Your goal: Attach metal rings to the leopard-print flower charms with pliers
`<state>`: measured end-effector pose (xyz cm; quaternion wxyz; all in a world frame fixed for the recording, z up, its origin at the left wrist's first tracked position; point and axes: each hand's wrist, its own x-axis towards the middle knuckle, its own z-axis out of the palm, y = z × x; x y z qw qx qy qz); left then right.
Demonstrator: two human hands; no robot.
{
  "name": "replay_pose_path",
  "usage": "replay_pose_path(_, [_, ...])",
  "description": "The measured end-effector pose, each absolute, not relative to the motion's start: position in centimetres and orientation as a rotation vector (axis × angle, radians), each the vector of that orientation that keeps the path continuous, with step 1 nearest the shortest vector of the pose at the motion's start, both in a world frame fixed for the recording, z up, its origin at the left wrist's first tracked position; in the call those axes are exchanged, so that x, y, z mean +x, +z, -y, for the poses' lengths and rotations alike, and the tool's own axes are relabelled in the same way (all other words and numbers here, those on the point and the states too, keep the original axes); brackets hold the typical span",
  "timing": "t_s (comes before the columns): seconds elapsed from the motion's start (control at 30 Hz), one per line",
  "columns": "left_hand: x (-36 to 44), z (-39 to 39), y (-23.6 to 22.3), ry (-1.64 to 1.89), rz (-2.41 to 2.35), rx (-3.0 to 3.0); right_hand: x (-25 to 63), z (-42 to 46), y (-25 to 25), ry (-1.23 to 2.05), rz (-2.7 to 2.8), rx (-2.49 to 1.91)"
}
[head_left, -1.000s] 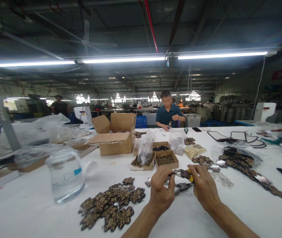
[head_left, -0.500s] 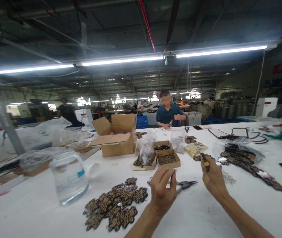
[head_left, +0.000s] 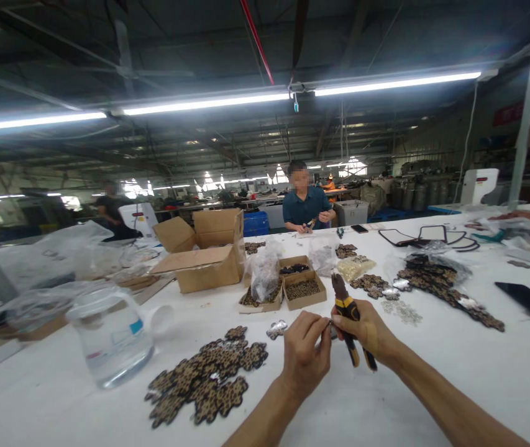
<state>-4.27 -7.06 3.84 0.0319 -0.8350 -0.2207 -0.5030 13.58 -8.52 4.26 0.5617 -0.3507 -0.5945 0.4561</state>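
Observation:
My left hand (head_left: 305,351) is closed in a pinch over the white table (head_left: 409,385), holding a tiny piece I cannot make out. My right hand (head_left: 366,330) grips yellow-handled pliers (head_left: 347,315), jaws pointing up and away, its fingertips meeting the left hand's pinch. A pile of leopard-print flower patches (head_left: 209,385) lies to the left of my hands. A silvery patch (head_left: 276,329) lies just beyond the left hand.
A clear water jug (head_left: 109,335) stands at the left. An open cardboard box (head_left: 204,251), small boxes of beads (head_left: 302,289) and plastic bags (head_left: 263,276) sit behind. More leopard pieces (head_left: 437,285) lie at the right. A person in a blue shirt (head_left: 304,208) works at the far edge.
My right hand has come back from the right with the pliers and met my left hand. The camera has tilted and swung a little to the right.

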Motion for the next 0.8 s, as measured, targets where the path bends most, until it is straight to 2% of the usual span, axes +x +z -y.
replay_pose_path(0.8, [-3.66,7.1,2.92,-1.421,0.707,-2.657,14.53,8.03,4.09,1.042,1.453,-0.957])
